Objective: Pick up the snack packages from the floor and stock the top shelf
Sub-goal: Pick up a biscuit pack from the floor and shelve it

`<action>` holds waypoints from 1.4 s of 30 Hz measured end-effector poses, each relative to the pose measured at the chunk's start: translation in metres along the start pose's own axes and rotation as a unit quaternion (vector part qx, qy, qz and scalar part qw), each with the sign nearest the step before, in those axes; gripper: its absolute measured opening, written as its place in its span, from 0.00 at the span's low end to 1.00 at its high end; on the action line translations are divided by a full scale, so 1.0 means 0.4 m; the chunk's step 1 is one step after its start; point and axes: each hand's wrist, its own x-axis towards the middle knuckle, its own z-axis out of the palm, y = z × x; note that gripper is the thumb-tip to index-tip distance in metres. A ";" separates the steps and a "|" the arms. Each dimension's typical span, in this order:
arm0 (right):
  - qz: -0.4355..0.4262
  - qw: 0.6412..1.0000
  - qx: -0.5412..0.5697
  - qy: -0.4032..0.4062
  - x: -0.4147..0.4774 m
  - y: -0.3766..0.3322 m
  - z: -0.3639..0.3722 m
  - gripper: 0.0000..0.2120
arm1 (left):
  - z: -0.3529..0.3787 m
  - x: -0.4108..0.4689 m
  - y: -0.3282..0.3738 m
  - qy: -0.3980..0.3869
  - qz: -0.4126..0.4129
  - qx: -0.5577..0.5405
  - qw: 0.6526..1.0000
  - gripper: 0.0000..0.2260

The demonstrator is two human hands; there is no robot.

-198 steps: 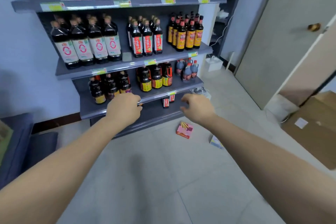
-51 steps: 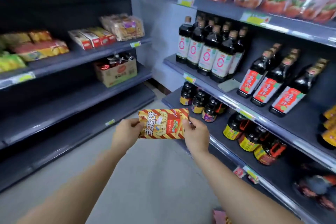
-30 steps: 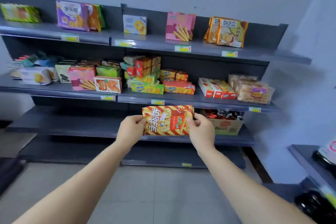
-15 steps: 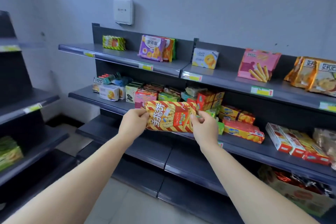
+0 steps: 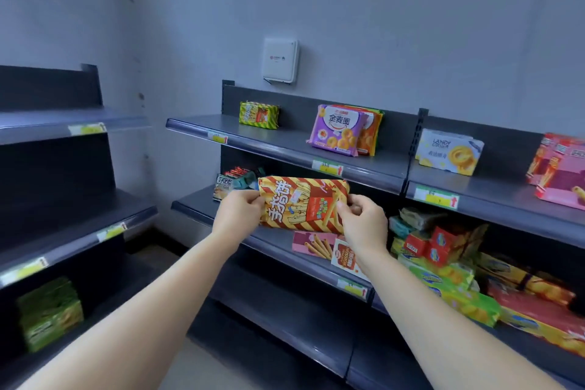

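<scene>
Both hands, left (image 5: pixel 239 211) & right (image 5: pixel 364 220), grip the pack (image 5: pixel 302 205) by its ends: red-yellow stripes, stick biscuits pictured, held flat below top shelf (image 5: pixel 285 144) at 12 o'clock.

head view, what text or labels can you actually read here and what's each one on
"手指饼": red-and-yellow striped snack package, held by left hand and right hand.
"金麦圈": purple bag, top shelf.
"LANDY": white cookie box.
Shelf price tags and wall box logo: too blurred.
</scene>
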 end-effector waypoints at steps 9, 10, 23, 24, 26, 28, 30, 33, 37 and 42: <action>-0.048 0.999 0.016 -0.014 0.274 -0.068 0.258 0.12 | -0.051 0.339 -0.042 0.045 0.001 -0.007 0.999 0.11; -0.051 0.998 0.024 -0.016 0.308 -0.073 0.287 0.12 | -0.055 0.378 -0.045 0.050 0.003 -0.009 0.999 0.11; -0.058 0.997 0.047 -0.016 0.628 -0.141 0.622 0.12 | -0.125 0.824 -0.121 0.068 0.020 -0.009 0.997 0.09; -0.057 0.997 0.044 -0.011 0.647 -0.147 0.647 0.12 | -0.131 0.861 -0.128 0.063 0.023 -0.014 0.998 0.08; -0.047 0.998 0.043 -0.004 0.682 -0.160 0.697 0.12 | -0.145 0.931 -0.143 0.047 0.027 -0.019 0.998 0.07; -0.039 0.998 0.039 0.009 0.716 -0.169 0.744 0.12 | -0.159 1.002 -0.156 0.033 0.038 -0.010 0.999 0.08; -0.033 0.999 0.028 0.014 0.749 -0.178 0.788 0.12 | -0.171 1.071 -0.167 0.028 0.049 0.008 0.998 0.09; -0.021 1.000 0.009 0.012 0.798 -0.187 0.844 0.11 | -0.181 1.166 -0.186 0.011 0.052 0.018 0.998 0.09; -0.007 1.000 -0.022 -0.002 0.874 -0.190 0.906 0.16 | -0.169 1.281 -0.220 -0.010 0.041 0.016 0.999 0.08; -0.003 0.997 -0.064 -0.049 0.965 -0.183 0.974 0.19 | -0.140 1.386 -0.245 -0.020 0.019 -0.001 1.000 0.07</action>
